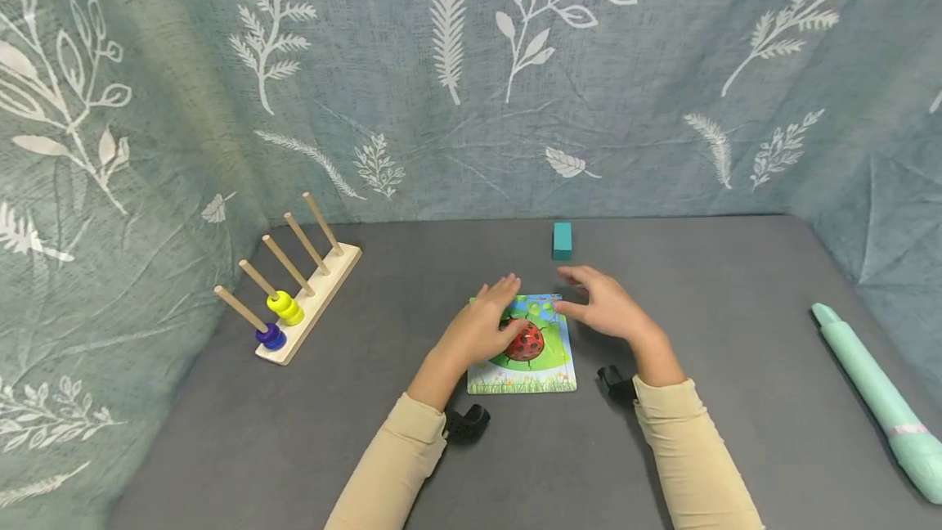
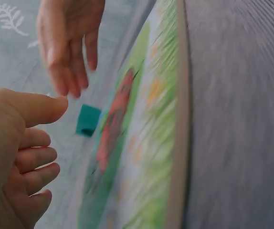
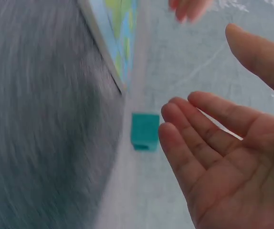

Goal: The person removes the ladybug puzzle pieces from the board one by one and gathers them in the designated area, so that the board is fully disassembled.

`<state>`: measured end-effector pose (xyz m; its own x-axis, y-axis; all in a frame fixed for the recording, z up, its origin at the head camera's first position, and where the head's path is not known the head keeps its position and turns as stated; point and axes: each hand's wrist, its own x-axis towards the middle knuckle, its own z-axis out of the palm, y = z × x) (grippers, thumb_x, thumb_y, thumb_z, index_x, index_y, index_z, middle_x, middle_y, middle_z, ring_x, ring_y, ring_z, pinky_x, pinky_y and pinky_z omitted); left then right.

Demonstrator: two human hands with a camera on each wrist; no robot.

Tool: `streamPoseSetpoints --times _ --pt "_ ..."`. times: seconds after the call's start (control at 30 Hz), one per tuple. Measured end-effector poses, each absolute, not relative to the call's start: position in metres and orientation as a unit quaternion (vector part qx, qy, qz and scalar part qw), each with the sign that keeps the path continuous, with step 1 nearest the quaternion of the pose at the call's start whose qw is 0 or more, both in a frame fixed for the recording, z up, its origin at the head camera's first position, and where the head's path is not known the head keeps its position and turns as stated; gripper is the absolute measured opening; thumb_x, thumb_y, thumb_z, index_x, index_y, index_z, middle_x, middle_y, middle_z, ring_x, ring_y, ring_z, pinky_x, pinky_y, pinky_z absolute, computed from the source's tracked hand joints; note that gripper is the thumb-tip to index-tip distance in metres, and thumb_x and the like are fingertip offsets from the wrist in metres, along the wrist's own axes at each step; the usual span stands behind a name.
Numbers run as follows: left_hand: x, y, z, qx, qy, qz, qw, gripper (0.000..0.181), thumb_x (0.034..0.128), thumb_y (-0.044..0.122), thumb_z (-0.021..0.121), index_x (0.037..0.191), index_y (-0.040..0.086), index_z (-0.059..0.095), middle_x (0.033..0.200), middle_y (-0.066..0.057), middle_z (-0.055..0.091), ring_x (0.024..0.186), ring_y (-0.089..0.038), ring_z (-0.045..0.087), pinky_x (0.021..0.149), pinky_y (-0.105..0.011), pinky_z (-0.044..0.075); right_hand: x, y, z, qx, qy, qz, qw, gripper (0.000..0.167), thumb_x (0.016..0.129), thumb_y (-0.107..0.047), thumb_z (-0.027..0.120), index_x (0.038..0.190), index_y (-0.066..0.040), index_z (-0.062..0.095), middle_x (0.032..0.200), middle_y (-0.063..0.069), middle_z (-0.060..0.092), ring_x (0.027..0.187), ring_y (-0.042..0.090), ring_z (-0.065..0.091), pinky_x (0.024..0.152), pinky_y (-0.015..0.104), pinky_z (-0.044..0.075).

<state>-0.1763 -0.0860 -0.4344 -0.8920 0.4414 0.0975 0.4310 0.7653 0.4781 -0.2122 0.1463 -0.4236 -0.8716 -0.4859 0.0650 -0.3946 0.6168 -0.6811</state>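
A square picture board (image 1: 540, 375) with a red ladybug on green grass lies flat on the table. Over its left side is my left hand (image 1: 478, 334), fingers fairly straight and thumb out, covering part of the picture. In the left wrist view, that hand (image 2: 20, 152) holds nothing and appears apart from the board (image 2: 151, 143). My right hand (image 1: 611, 305) hovers by the board's upper right corner, fingers loosely extended. Its palm (image 3: 242, 176) shows bare in the right wrist view. Behind the board, near the right fingertips, stands a teal block (image 1: 562, 241).
A wooden peg stand (image 1: 324, 297) is on the left, with yellow rings (image 1: 285, 308) and blue rings (image 1: 271, 337) on two of its pegs. On the right lies a mint-green folded umbrella-like object (image 1: 872, 387). A patterned cloth (image 1: 471, 145) hangs behind the grey table (image 1: 383, 399).
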Motion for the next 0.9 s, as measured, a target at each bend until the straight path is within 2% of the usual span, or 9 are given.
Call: streamPoseSetpoints --times 0.17,0.27,0.5,0.67,0.9 --pt "-0.179 -0.076 -0.452 0.245 0.929 0.276 0.019 0.058 0.0954 0.029 0.057 0.143 0.001 0.041 0.148 -0.014 0.040 0.139 -0.026 0.036 0.118 -0.044 0.026 -0.213 0.142 -0.437 -0.245 0.887 -0.379 0.100 0.056 0.087 -0.022 0.069 0.133 0.005 0.050 0.128 0.021 0.054 0.115 0.036 0.056 0.096 0.049 0.050" --pt "-0.180 -0.077 -0.461 0.247 0.927 0.283 0.015 0.056 0.0952 0.029 0.058 0.141 0.001 0.043 0.147 -0.014 0.042 0.139 -0.026 0.035 0.119 -0.043 0.025 -0.215 0.144 -0.444 -0.262 0.880 -0.383 0.099 0.054 0.086 -0.022 0.070 0.130 0.005 0.053 0.125 0.020 0.055 0.111 0.035 0.057 0.093 0.048 0.051" --pt "-0.178 -0.081 -0.467 0.255 0.930 0.265 -0.003 0.055 0.0947 0.030 0.058 0.139 0.001 0.047 0.149 -0.015 0.039 0.140 -0.028 0.033 0.120 -0.042 0.022 -0.220 0.147 -0.451 -0.294 0.874 -0.374 0.097 0.049 0.084 -0.021 0.072 0.127 -0.001 0.058 0.126 0.015 0.052 0.114 0.032 0.052 0.096 0.049 0.048" --pt "-0.178 -0.082 -0.464 0.262 0.928 0.263 -0.020 0.056 0.0971 0.036 0.053 0.140 0.000 0.046 0.149 -0.016 0.039 0.140 -0.027 0.034 0.121 -0.039 0.021 -0.221 0.142 -0.450 -0.304 0.887 -0.341 0.070 0.045 0.082 -0.021 0.074 0.121 -0.003 0.061 0.123 0.013 0.052 0.117 0.034 0.049 0.098 0.053 0.044" --pt "-0.177 -0.082 -0.466 0.243 0.937 0.252 0.000 0.057 0.0942 0.033 0.059 0.141 0.004 0.045 0.150 -0.012 0.037 0.141 -0.024 0.033 0.121 -0.038 0.021 -0.219 0.135 -0.452 -0.305 0.893 -0.322 0.076 0.043 0.081 -0.023 0.074 0.117 -0.004 0.060 0.122 0.013 0.050 0.115 0.033 0.046 0.097 0.053 0.043"
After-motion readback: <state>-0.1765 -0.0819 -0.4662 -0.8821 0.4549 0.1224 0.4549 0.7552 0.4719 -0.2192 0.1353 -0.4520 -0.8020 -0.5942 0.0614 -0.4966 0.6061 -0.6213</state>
